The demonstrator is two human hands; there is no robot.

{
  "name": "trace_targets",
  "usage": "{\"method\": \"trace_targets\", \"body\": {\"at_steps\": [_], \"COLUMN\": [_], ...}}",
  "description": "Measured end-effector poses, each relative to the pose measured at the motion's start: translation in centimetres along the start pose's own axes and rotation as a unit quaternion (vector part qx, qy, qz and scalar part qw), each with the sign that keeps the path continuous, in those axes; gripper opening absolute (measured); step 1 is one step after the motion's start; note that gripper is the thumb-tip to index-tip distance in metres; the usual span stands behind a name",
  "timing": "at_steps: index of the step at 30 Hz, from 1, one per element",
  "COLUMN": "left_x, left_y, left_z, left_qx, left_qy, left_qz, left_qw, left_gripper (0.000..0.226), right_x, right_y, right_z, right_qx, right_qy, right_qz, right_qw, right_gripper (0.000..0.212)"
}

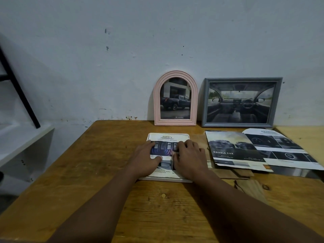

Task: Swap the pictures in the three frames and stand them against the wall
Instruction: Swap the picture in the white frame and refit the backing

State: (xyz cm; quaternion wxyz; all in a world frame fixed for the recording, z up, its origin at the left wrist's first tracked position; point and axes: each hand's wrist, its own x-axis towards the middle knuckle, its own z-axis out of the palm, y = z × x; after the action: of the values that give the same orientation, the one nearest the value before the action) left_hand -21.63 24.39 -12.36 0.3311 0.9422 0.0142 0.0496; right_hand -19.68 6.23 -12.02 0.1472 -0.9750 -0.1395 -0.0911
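A pink arched frame point(175, 99) with a pickup truck picture leans on the wall. Right of it stands a grey rectangular frame point(241, 102) showing a car interior. A white frame point(168, 179) lies flat on the wooden table point(87, 172), and a "SAFETY" picture point(168, 137) lies on top of it. My left hand point(147, 158) and my right hand point(190, 156) both press flat on this picture, fingers spread. Whether the picture sits inside the frame or just on it is unclear.
Two loose brochure pictures lie at the right: a "DOUBLE CAB" sheet point(233, 149) and an "ADVANCED" sheet point(284, 148) overlapping it. A white shelf point(21, 148) and a black bar point(19, 92) stand at the left.
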Motion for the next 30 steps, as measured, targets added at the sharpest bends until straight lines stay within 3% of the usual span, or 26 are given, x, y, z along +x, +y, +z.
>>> {"method": "trace_targets", "body": {"at_steps": [5, 9, 13, 16, 21, 25, 30], "left_x": [0.8, 2.3, 2.4, 1.9, 1.0, 1.1, 1.2], "left_y": [0.9, 2.6, 6.4, 9.7, 14.6, 16.4, 17.1], "left_z": [-0.6, 0.4, 3.5, 6.1, 9.7, 10.4, 10.9], "left_qx": [-0.029, 0.098, 0.124, 0.121, 0.141, 0.142, 0.115], "left_qy": [-0.008, 0.023, 0.035, 0.002, -0.047, -0.046, -0.087], "left_qz": [-0.012, -0.016, 0.060, 0.132, 0.227, 0.227, 0.218], "left_qw": [0.999, 0.995, 0.990, 0.984, 0.962, 0.962, 0.965], "left_gripper": [0.054, 0.062, 0.060, 0.057, 0.044, 0.042, 0.046], "right_x": [1.0, 1.4, 0.2, -0.3, 0.1, -0.3, -1.6], "right_y": [2.7, 8.6, 14.4, 16.3, 17.3, 18.9, 23.9], "right_z": [-2.7, -6.8, -8.7, -8.4, -7.7, -9.2, -12.1], "right_qx": [0.036, 0.000, -0.038, -0.030, 0.022, 0.103, 0.007], "right_qy": [0.037, 0.009, -0.041, -0.046, 0.011, 0.099, 0.087], "right_qz": [0.060, 0.222, 0.338, 0.363, 0.357, 0.299, 0.311], "right_qw": [0.997, 0.975, 0.939, 0.930, 0.934, 0.944, 0.946], "right_gripper": [0.045, 0.072, 0.102, 0.109, 0.090, 0.063, 0.055]}}
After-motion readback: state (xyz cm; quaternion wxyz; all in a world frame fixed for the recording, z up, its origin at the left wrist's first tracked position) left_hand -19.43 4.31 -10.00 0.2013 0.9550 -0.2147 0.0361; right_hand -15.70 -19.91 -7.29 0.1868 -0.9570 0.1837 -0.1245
